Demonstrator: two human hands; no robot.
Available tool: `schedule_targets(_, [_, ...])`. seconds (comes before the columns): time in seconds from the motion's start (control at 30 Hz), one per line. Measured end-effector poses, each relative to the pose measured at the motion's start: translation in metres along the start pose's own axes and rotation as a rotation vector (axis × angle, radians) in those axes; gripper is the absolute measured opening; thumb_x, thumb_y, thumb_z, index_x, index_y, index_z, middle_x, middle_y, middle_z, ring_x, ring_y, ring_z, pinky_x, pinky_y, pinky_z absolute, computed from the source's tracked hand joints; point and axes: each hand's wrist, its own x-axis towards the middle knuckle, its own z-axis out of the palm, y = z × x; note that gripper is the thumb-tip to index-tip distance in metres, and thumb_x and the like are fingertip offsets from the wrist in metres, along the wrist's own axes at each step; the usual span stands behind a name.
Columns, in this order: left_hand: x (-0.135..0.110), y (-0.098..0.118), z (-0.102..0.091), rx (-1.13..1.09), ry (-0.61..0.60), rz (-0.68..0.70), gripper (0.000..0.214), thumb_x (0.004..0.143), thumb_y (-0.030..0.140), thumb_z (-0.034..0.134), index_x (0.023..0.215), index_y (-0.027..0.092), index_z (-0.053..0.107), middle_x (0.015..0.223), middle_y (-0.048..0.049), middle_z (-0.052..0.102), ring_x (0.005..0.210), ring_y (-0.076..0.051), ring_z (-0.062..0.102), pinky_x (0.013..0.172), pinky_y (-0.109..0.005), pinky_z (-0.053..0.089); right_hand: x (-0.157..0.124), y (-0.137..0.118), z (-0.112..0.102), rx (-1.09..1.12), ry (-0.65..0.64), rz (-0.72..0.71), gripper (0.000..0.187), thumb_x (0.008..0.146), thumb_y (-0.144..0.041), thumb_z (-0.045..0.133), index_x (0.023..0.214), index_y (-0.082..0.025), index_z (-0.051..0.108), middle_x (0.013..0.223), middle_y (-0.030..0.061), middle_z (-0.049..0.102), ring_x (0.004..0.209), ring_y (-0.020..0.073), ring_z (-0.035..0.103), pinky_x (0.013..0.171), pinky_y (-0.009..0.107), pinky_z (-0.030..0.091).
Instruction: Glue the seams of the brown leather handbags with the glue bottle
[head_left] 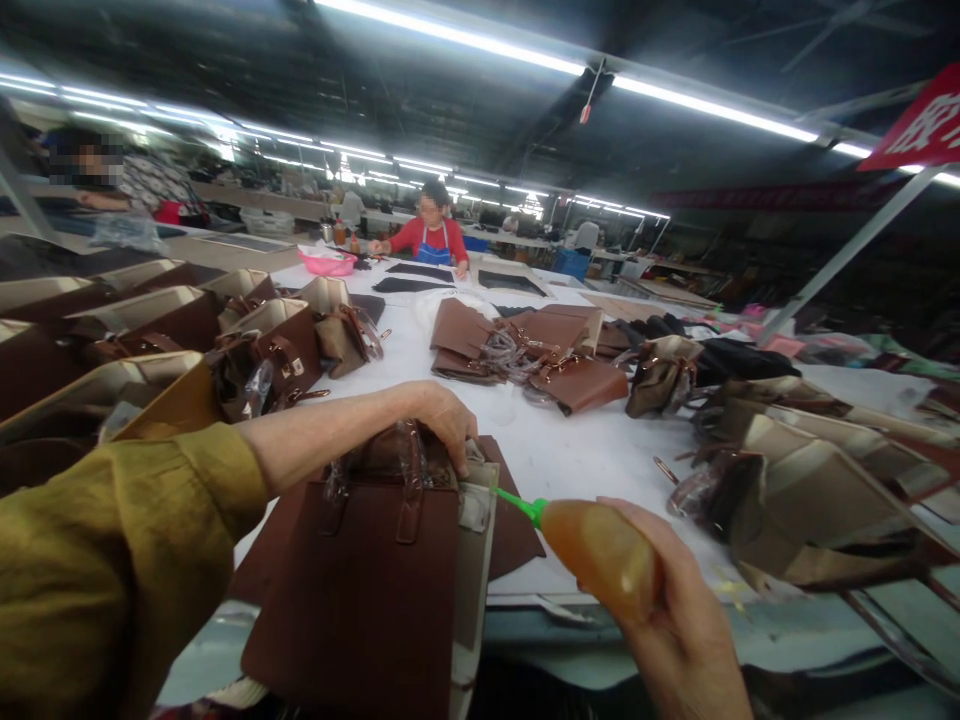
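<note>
A brown handbag (360, 590) stands at the table's front edge, its beige lining showing on the right side and its handles wrapped in clear plastic. My left hand (444, 415) reaches over the top, fingers closed on the bag's upper edge by the lining. In my right hand (675, 590) is a glue bottle (600, 550), amber and soft-looking, held tilted. Its thin green nozzle points left, and the tip meets or nearly meets the beige edge of the bag. A flat brown panel (517, 520) lies beneath and behind the bag.
Rows of open brown bags (150, 330) fill the left side. Folded brown bags (525, 350) lie mid-table, and more bags (817, 490) stand at the right. Across the table a person in a red top (435, 235) works by a pink basket (327, 262). Another person sits far left.
</note>
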Motion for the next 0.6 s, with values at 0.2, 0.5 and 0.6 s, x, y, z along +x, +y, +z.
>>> schedule_targets(0.2, [-0.001,0.001,0.001,0.011,0.018,-0.002,0.041,0.064,0.048,0.066,0.090,0.017,0.069,0.073,0.0000,0.070,0.058,-0.013,0.055,0.054,-0.022,0.044,0.015,-0.004,0.002,0.051,0.091,0.108,0.037,0.080,-0.031,0.062,0.116,-0.025,0.050,0.107,0.0038,0.057,0.094,0.0220,0.055,0.079,0.029,0.047])
schedule_targets(0.5, [0.003,0.004,0.004,-0.010,-0.020,0.057,0.035,0.067,0.042,0.065,0.091,0.016,0.070,0.076,-0.0007,0.071,0.060,-0.013,0.056,0.054,-0.022,0.043,0.009,0.016,0.001,0.244,0.090,0.367,0.048,0.071,-0.040,0.070,0.112,-0.023,0.052,0.102,0.0038,0.060,0.087,0.0225,0.059,0.074,0.030,0.049])
schedule_targets(0.6, [0.004,0.006,0.005,0.013,-0.008,0.049,0.035,0.066,0.043,0.065,0.089,0.017,0.070,0.074,-0.0006,0.070,0.058,-0.012,0.055,0.053,-0.022,0.043,0.012,0.021,0.000,0.288,0.060,0.427,0.048,0.069,-0.041,0.071,0.110,-0.023,0.052,0.100,0.0037,0.061,0.087,0.0229,0.059,0.075,0.031,0.049])
